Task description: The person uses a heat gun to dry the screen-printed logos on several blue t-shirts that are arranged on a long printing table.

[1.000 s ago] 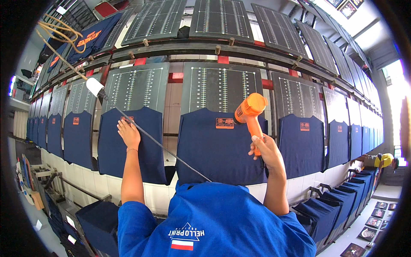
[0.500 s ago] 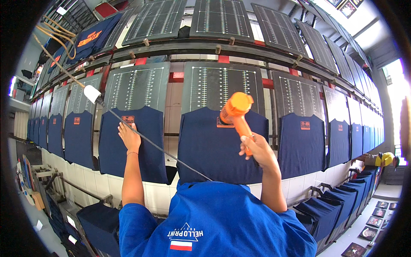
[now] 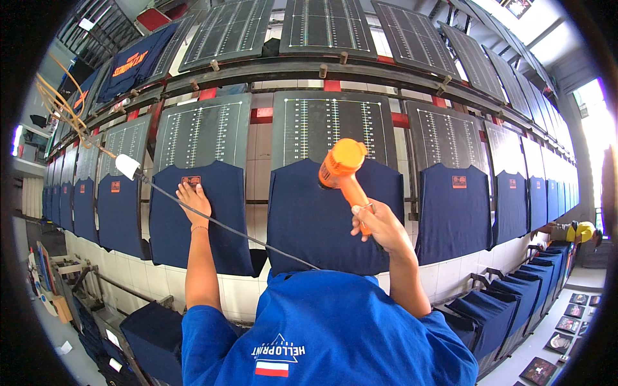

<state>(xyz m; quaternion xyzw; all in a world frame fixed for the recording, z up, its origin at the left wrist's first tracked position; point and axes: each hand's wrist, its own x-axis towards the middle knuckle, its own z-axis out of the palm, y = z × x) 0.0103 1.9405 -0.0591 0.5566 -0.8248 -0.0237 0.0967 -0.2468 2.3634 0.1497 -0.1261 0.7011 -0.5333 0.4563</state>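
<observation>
My right hand (image 3: 384, 226) grips the handle of an orange hair dryer (image 3: 346, 157), fingers wrapped round it. The dryer's round body hangs over the collar of a navy shirt (image 3: 322, 225) and hides that shirt's print. To the left, my left hand (image 3: 196, 202) lies with fingers outstretched on another navy shirt (image 3: 225, 199). Its fingertips touch or nearly touch a small orange print (image 3: 191, 181) below the neckline. Both shirts are spread on dark boards marked with scales. A grey cord (image 3: 222, 225) runs from my body up past my left hand to a white connector (image 3: 127, 166).
More navy shirts on boards continue to the left and right, one at right (image 3: 454, 212). Behind a long rail (image 3: 277, 69) stands another row of marked boards (image 3: 328, 29). Folded dark cloths (image 3: 496, 315) hang on a rack at lower right. A person in yellow (image 3: 582, 231) is far right.
My right hand has shifted the dryer slightly left, over the middle shirt's print. The white connector has swung left and down. My left hand stays on the left shirt.
</observation>
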